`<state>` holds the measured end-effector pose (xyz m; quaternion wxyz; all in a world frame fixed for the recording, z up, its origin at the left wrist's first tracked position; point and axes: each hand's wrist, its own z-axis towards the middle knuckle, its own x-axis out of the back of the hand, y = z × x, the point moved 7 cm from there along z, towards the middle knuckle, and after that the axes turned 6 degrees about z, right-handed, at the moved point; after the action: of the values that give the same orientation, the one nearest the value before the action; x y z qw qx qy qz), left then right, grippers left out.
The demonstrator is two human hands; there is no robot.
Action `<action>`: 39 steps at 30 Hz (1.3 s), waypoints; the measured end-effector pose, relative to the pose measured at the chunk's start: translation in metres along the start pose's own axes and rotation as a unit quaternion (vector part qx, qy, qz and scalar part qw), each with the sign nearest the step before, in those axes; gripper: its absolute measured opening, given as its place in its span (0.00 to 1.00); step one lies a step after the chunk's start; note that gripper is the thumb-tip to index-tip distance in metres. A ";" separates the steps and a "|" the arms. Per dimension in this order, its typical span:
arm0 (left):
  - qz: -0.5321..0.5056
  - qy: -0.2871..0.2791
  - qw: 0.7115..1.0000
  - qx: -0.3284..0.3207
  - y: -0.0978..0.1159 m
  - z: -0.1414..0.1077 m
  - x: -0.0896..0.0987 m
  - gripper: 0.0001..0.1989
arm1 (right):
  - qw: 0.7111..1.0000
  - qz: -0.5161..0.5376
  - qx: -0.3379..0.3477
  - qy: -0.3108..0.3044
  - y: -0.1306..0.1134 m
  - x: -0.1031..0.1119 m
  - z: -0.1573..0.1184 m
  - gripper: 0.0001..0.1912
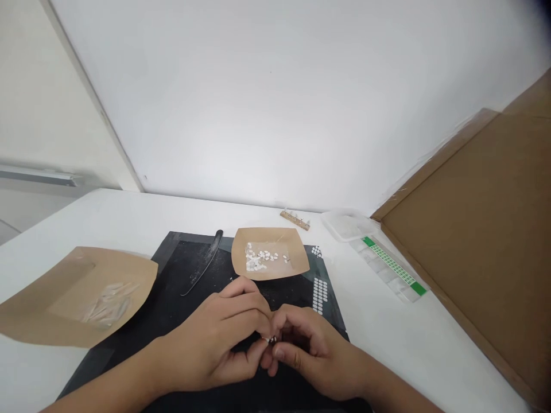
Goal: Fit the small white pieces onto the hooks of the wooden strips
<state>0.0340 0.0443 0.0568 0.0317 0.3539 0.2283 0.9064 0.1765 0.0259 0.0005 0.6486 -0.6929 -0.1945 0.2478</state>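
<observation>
Over the black mat [167, 321], my left hand [232, 332] and my right hand [314, 350] meet fingertip to fingertip. Both are closed, thumbs against fingers, around a tiny item [271, 339] with white and dark bits showing. The fingers cover most of it, so its kind cannot be made out. Just beyond the hands stands a brown paper tray [241, 235] holding many small white oval pieces [258, 261]. A dark curved nail file [206, 264], dusted with white powder, lies left of that tray.
A larger brown paper tray [47, 275] with clear plastic packets stands at left. White oval stickers [319, 295] are on the mat's right side. Farther right lie a green-and-white strip [394, 267] and a clear plastic box [350, 223]. A small wooden strip with pegs [295, 219] lies behind; cardboard [473, 229] leans at right.
</observation>
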 end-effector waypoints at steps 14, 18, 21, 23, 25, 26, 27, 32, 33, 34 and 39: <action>0.032 0.085 0.996 0.013 -0.005 -0.003 0.009 0.16 | 0.994 0.037 0.050 0.091 -0.003 0.004 0.001 0.09; 0.042 0.066 0.997 -0.001 -0.006 -0.004 0.006 0.14 | 0.994 0.029 0.044 0.100 -0.001 0.004 0.000 0.10; 0.053 0.061 0.997 -0.002 -0.005 -0.003 0.006 0.12 | 0.993 0.019 0.039 0.108 0.002 0.004 0.000 0.12; 0.060 0.064 0.996 0.002 -0.004 -0.002 0.007 0.12 | 0.992 0.016 0.029 0.119 0.006 0.005 0.000 0.13; 0.059 0.066 0.996 0.011 -0.003 0.000 0.008 0.11 | 0.991 0.022 0.026 0.129 0.009 0.006 -0.001 0.15; 0.056 0.064 0.996 0.017 -0.003 0.001 0.009 0.11 | 0.991 0.022 0.030 0.132 0.009 0.006 -0.001 0.16; 0.049 0.060 0.997 0.023 -0.003 0.002 0.009 0.11 | 0.990 0.018 0.035 0.134 0.008 0.006 -0.001 0.16; 0.019 0.032 0.999 0.039 -0.006 0.004 0.009 0.13 | 0.985 -0.072 0.063 0.145 -0.003 0.008 -0.002 0.11; 0.019 0.031 0.999 0.039 -0.007 0.004 0.009 0.13 | 0.982 -0.096 0.072 0.146 -0.005 0.008 -0.002 0.10; 0.021 0.031 0.999 0.040 -0.008 0.004 0.009 0.12 | 0.979 -0.120 0.081 0.144 -0.007 0.008 -0.002 0.09; 0.038 0.029 0.998 0.027 -0.008 0.004 0.006 0.10 | 0.969 -0.186 0.098 0.128 -0.007 0.005 -0.004 0.04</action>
<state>0.0310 0.0547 0.0593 -0.0191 0.3365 0.2398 0.9105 0.1833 0.0264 0.0073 0.7678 -0.6031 -0.2105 0.0501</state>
